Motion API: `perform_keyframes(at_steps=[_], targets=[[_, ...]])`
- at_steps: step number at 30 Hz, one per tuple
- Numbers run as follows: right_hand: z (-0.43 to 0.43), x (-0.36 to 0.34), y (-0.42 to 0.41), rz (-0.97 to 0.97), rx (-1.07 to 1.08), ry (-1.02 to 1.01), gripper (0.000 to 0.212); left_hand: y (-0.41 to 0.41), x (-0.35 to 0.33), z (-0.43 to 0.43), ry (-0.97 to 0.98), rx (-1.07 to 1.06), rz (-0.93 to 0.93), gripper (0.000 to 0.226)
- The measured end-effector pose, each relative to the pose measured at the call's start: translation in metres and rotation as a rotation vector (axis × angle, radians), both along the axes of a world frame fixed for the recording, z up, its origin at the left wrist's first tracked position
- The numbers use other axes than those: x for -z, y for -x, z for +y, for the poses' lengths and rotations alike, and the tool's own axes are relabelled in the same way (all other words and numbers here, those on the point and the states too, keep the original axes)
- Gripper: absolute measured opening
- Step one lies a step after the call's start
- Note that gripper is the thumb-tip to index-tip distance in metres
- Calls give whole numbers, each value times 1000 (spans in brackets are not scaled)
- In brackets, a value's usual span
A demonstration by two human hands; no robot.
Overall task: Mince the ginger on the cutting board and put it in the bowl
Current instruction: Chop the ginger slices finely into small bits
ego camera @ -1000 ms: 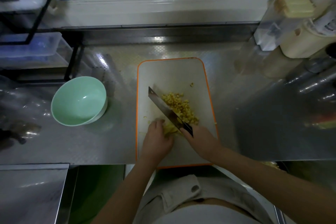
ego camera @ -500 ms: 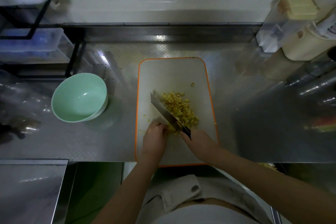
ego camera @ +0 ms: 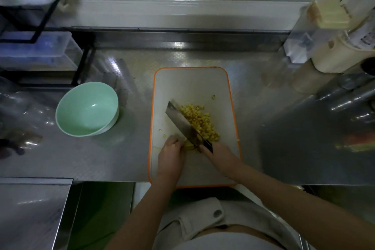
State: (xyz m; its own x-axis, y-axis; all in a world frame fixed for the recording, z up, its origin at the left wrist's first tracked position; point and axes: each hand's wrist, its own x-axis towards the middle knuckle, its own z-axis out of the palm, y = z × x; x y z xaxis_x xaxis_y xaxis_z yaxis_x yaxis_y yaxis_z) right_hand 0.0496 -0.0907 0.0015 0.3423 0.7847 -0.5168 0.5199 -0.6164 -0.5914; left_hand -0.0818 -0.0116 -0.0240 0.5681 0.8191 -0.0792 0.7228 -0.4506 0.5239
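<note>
Head view: pale green round bowl (ego camera: 87,108), left of the orange-rimmed white cutting board (ego camera: 190,83); your left hand (ego camera: 171,154), fingers curled on the yellow uncut ginger (ego camera: 189,145); steel cleaver (ego camera: 182,124) beside diced ginger pile (ego camera: 200,122); your right hand (ego camera: 222,157) gripping its handle.

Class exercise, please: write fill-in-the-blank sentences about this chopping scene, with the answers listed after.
The right hand grips a knife; the left hand steadies the ____.
The cutting board has an ____ rim.
The green bowl holds ____.
The bowl stands to the ____ of the board.
Answers: ginger; orange; nothing; left.
</note>
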Motion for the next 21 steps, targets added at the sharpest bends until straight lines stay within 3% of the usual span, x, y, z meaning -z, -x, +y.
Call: perform_keyframes(at_steps=[5,13,21], targets=[[6,1,8,-69,-10,-45,36,1,-1,-3,17,-15,8,24],[-4,-13,3,-9,11,-109,33,5,-3,-1,112,-6,-3,32],[-13,-19,6,-30,-45,-59,38,5,-3,3,76,-26,-34,18]])
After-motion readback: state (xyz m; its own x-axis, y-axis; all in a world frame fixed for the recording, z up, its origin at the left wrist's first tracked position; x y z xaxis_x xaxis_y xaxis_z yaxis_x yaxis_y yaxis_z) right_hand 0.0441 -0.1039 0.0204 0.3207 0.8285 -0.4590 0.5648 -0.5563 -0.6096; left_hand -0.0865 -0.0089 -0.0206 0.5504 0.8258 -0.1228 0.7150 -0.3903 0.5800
